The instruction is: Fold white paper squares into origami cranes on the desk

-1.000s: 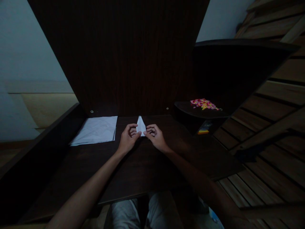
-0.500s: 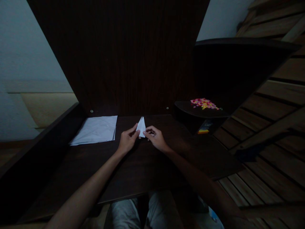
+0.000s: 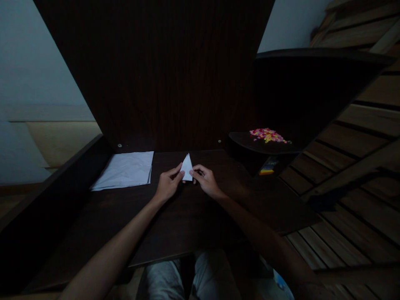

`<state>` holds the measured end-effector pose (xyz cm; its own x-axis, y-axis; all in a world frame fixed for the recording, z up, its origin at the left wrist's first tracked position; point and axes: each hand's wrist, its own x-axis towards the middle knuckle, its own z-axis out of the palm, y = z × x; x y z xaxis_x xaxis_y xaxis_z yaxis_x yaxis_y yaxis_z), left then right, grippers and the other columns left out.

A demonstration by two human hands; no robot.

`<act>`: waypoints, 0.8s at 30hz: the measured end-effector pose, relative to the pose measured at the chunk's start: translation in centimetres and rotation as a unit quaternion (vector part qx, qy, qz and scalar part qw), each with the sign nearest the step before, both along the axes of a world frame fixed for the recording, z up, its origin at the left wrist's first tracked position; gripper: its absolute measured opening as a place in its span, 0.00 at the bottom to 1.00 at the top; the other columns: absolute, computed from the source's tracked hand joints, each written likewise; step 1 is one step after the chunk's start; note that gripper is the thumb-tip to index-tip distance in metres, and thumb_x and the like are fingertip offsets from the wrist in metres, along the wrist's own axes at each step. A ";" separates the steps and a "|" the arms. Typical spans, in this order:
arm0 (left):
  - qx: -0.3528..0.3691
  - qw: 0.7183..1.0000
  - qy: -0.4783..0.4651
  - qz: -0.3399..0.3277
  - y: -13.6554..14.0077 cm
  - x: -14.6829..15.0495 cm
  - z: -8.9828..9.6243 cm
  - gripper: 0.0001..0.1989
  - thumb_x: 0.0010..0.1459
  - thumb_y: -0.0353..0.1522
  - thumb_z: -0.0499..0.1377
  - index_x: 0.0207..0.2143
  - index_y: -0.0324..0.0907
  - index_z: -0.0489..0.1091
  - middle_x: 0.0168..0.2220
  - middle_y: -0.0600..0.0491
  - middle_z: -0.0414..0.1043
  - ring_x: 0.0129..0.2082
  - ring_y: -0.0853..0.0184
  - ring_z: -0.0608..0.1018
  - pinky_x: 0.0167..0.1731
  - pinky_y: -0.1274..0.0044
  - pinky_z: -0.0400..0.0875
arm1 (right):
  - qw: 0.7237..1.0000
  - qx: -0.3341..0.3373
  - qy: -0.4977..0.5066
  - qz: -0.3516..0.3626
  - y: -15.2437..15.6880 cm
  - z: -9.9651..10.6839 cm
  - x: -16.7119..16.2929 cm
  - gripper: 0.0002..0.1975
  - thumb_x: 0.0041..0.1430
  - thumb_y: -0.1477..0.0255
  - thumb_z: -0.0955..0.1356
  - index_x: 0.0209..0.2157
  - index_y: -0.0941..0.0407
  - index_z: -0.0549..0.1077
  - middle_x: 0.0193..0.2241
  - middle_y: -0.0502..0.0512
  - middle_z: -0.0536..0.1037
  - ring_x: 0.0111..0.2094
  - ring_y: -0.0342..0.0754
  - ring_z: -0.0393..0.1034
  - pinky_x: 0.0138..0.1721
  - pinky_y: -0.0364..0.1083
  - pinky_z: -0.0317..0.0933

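Two hands meet at the middle of the dark wooden desk (image 3: 187,225), both pinching one small folded white paper (image 3: 187,171). The left hand (image 3: 167,186) closes thumb and fingers on the paper's lower left edge; the right hand (image 3: 205,182) grips the lower right edge with curled fingers. The paper sits just beyond the fingertips, its base near the desk surface and between the two hands. Judged from its form, the folding is well advanced: the sheet is already reduced to a narrow triangle with layered flaps, yet no finished figure is evident, so further folds appear to remain. The triangle's long axis runs away from the person toward the desk's back panel (image 3: 156,75), with the sharp tip pointing to the far side and slightly upward; whether the base touches the desk cannot be told in the dim light. A stack of white paper sheets (image 3: 125,171) lies flat well to the left, apart from the hands. On a side shelf (image 3: 243,141) to the right rests a heap of small colourful pieces (image 3: 267,135), untouched.
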<state>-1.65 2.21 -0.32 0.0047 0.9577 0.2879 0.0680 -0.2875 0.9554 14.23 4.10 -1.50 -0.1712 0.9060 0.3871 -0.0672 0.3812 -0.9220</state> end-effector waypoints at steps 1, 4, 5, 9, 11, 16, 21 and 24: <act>0.003 1.000 0.003 0.001 0.0 0.0 0.0 0.23 0.50 0.37 0.62 0.48 0.36 0.73 0.47 0.48 0.75 0.39 0.57 0.79 0.33 0.68 0.78 | 1.000 -0.001 0.001 -0.005 0.0 0.0 0.0 0.12 0.51 0.61 0.70 0.29 0.56 0.71 0.25 0.48 0.71 0.20 0.39 0.63 0.20 0.40 0.58; 0.011 1.000 0.011 -0.002 0.1 -0.1 0.0 0.22 0.51 0.38 0.62 0.47 0.36 0.73 0.47 0.48 0.75 0.38 0.58 0.79 0.34 0.68 0.78 | 1.000 -0.003 -0.003 -0.016 0.1 0.0 0.0 0.12 0.50 0.61 0.70 0.28 0.56 0.71 0.23 0.48 0.70 0.19 0.39 0.63 0.21 0.41 0.58; 0.011 1.000 0.011 -0.004 0.1 -0.1 -0.1 0.22 0.51 0.38 0.62 0.47 0.36 0.73 0.47 0.47 0.75 0.38 0.58 0.79 0.34 0.68 0.78 | 1.000 -0.003 -0.003 -0.018 0.1 0.0 0.0 0.12 0.50 0.61 0.70 0.27 0.56 0.71 0.22 0.47 0.70 0.19 0.39 0.63 0.21 0.41 0.58; 0.004 1.000 0.003 -0.011 0.2 -0.1 -0.2 0.23 0.51 0.39 0.62 0.47 0.37 0.73 0.47 0.47 0.75 0.37 0.58 0.79 0.34 0.67 0.78 | 1.000 -0.006 -0.001 -0.025 0.1 -0.1 0.0 0.12 0.50 0.61 0.71 0.26 0.56 0.71 0.22 0.48 0.70 0.20 0.40 0.63 0.23 0.42 0.59; -0.001 1.000 -0.001 -0.012 0.2 -0.1 -0.2 0.23 0.50 0.39 0.62 0.47 0.37 0.73 0.46 0.47 0.76 0.35 0.58 0.79 0.33 0.67 0.78 | 1.000 -0.008 0.000 -0.024 0.1 0.0 0.0 0.13 0.50 0.61 0.71 0.26 0.56 0.71 0.23 0.48 0.70 0.20 0.40 0.64 0.23 0.42 0.60; -0.020 0.999 -0.036 -0.015 0.3 0.0 -0.3 0.28 0.49 0.40 0.64 0.51 0.36 0.71 0.42 0.46 0.78 0.34 0.59 0.80 0.33 0.67 0.77 | 0.999 -0.006 0.031 -0.021 0.0 0.1 -0.2 0.14 0.48 0.62 0.72 0.31 0.55 0.68 0.26 0.49 0.70 0.25 0.42 0.66 0.22 0.41 0.63; -0.023 0.998 -0.064 0.009 0.4 0.0 -0.1 0.27 0.48 0.38 0.65 0.50 0.36 0.71 0.41 0.46 0.78 0.37 0.58 0.79 0.36 0.68 0.77 | 0.999 -0.020 0.040 -0.003 -0.2 0.1 -0.3 0.22 0.44 0.64 0.74 0.38 0.53 0.62 0.29 0.48 0.69 0.29 0.43 0.67 0.23 0.41 0.66; -0.023 0.997 -0.070 0.028 0.4 -0.1 0.1 0.25 0.48 0.37 0.65 0.49 0.36 0.72 0.41 0.47 0.78 0.38 0.57 0.79 0.36 0.69 0.77 | 1.000 -0.014 0.020 0.007 -0.5 0.0 -0.4 0.22 0.43 0.65 0.75 0.37 0.53 0.63 0.28 0.47 0.69 0.28 0.41 0.66 0.25 0.41 0.66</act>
